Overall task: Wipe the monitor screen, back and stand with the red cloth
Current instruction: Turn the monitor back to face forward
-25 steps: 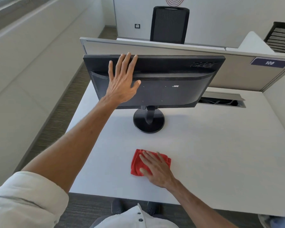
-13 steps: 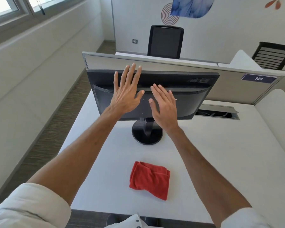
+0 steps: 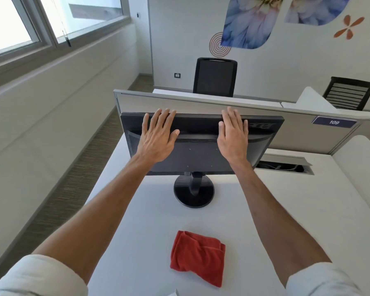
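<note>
Red cloth (image 3: 198, 257) lies folded on the counter (image 3: 297, 210). We see both hands, left (image 3: 158, 136) and right (image 3: 232, 135), flat with straight fingers on the monitor (image 3: 199, 154) back.

I saw my left sleeve (image 3: 36, 276) and right sleeve (image 3: 320, 280): off-white cloth, creased and bunched near the elbows, arms bare below them.
</note>
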The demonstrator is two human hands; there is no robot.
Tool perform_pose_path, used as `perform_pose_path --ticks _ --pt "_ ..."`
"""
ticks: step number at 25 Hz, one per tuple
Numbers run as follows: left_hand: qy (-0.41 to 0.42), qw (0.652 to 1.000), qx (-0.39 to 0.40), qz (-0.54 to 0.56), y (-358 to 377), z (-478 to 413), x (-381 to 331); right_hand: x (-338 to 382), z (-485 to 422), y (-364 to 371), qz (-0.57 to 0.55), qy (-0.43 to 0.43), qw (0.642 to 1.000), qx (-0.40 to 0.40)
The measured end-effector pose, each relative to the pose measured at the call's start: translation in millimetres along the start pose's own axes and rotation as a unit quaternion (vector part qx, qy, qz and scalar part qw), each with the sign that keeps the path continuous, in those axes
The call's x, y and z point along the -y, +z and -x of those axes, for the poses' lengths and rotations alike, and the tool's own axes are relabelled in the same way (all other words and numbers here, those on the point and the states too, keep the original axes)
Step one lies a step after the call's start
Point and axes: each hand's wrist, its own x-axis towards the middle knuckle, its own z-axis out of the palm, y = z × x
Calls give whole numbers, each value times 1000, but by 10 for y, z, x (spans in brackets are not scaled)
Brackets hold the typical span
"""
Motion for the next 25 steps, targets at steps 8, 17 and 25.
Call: perform_pose_path --ticks 8,17,25 --pt "-13 1000 -1 -28 -32 34 -132 -10 -46 58 9 12 1000 6" --pt "-45 996 -2 -83 -147 279 -298 91 -240 93 -54 34 997 44" --pt "-87 993 6 -76 -221 462 -490 187 -426 120 -97 31 988 115"
